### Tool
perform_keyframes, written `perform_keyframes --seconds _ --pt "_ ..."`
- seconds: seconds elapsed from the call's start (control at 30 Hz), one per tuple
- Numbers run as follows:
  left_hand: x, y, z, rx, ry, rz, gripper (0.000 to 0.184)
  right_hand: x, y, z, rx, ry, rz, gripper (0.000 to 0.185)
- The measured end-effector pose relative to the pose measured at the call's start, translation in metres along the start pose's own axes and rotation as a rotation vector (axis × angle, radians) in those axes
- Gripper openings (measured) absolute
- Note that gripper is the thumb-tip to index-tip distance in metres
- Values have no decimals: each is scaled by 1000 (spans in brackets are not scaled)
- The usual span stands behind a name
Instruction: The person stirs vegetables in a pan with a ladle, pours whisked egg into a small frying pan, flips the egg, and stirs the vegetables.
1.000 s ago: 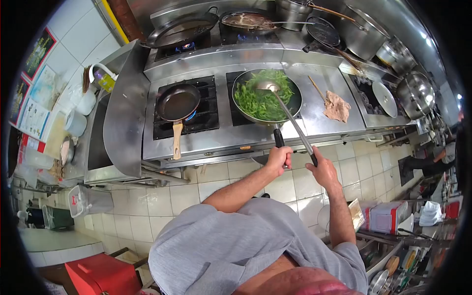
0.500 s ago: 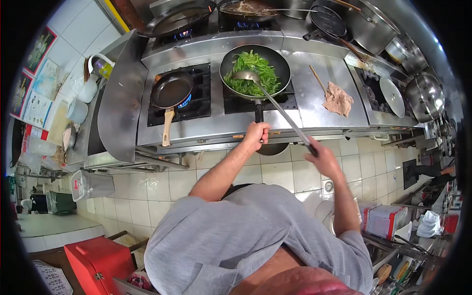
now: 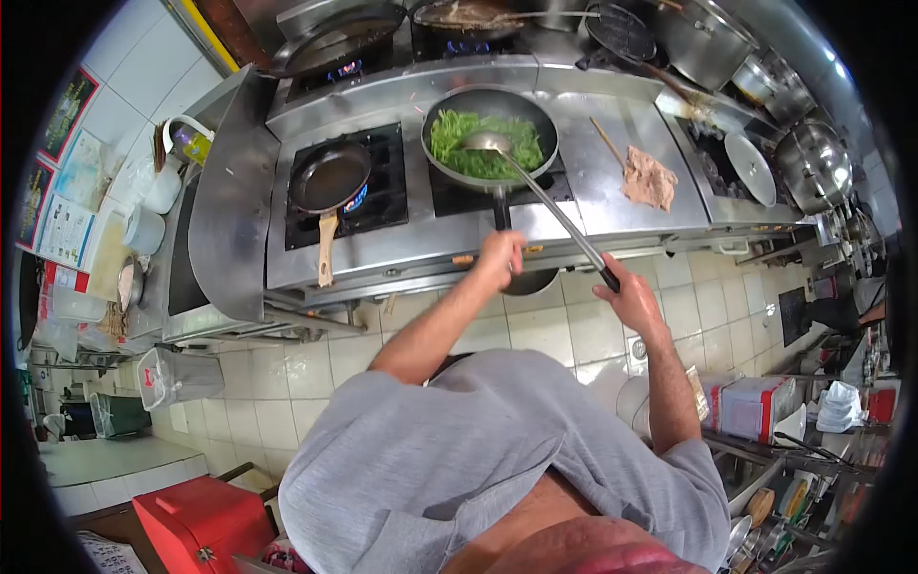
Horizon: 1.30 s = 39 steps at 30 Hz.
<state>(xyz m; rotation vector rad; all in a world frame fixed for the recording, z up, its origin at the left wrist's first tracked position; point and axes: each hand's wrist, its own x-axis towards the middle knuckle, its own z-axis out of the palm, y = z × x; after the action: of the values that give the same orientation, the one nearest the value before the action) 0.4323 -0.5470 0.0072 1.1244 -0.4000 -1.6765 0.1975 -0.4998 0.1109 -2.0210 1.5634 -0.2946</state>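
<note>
- Gripping the black handle at the near side of the wok with the left hand, fingers closed; slightly blurred.
- Gripping the black end of the long ladle with the right hand, fingers closed, to the near right of the wok.
- Noted inside the wok: green leafy pieces, bunched, with the metal bowl of the ladle against them.
- Placed the wok on a burner of the steel counter.
- Recorded left of the wok: small frying pan on a neighbouring burner, wooden handle toward the near edge, blue flame showing.
- Logged right of the wok: crumpled brownish cloth lying flat, thin wooden stick reaching to it.
- Farther right of the wok: white oval lid or dish, tilted; cannot tell which.
- Observed behind the wok: wide dark pan to the left, pan with brown contents, tall metal pot to the right.
</note>
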Motion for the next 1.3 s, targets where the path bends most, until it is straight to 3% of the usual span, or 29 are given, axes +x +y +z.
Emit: perform_keyframes --seconds 0.03,0.1,0.23,0.3,0.37,0.43,0.53,0.6,0.67,0.73,0.77,0.8,0.83,0.97,1.1,1.13,1.17,1.23,1.3 --pt "-19 -11 7 55 13 43 21 6 0 -1 0 40 -23 56" --pt "-53 -22 29 -22 -36 -112 20 8 -12 4 -37 -24 81 55" --pt "6 -4 0 28 -34 29 17 6 1 24 177 109 -185 55" --pt "4 1 -16 -23 4 -27 23 -10 -8 -7 214 -13 -17 53" --pt "-29 -8 -13 105 -13 24 22 -30 9 -46 311 -95 -21 52" --pt "-78 -20 -3 153 -50 2 22 -54 18 -94 425 -243 140 51" --pt "-99 -1 -1 110 -59 -14 22 -65 24 -139 413 -318 214 51" --pt "-79 21 0 38 -81 -101 23 -50 16 -153 183 -345 136 52" --pt "-45 30 -3 21 -118 -74 23 -26 36 -122 49 -135 -285 53" --pt "-35 9 -4 146 -95 95 21 -18 32 -73 64 0 -182 53" --pt "-42 -7 -5 144 -96 84 19 -17 29 -47 81 46 -225 53" --pt "-57 -14 -2 135 -83 74 19 -24 22 -30 -1 44 -89 53" --pt "-70 -17 -2 118 -59 53 18 -30 27 -13 68 131 -163 51" --pt "-57 -3 -14 16 -169 -45 18 -63 25 -10 261 96 -17 48" --pt "-43 6 -7 44 -140 -68 17 -66 30 2 334 119 27 41" --pt "-42 5 -7 58 -133 -68 17 -56 46 18 218 140 -54 35" --pt "-41 5 -6 58 -133 -72 17 -49 54 33 147 89 18 31" --pt "-37 7 -5 83 -125 -66 16 -38 77 72 155 28 143 26" --pt "-35 4 -7 103 -97 -30 16 -42 81 87 200 46 118 24"
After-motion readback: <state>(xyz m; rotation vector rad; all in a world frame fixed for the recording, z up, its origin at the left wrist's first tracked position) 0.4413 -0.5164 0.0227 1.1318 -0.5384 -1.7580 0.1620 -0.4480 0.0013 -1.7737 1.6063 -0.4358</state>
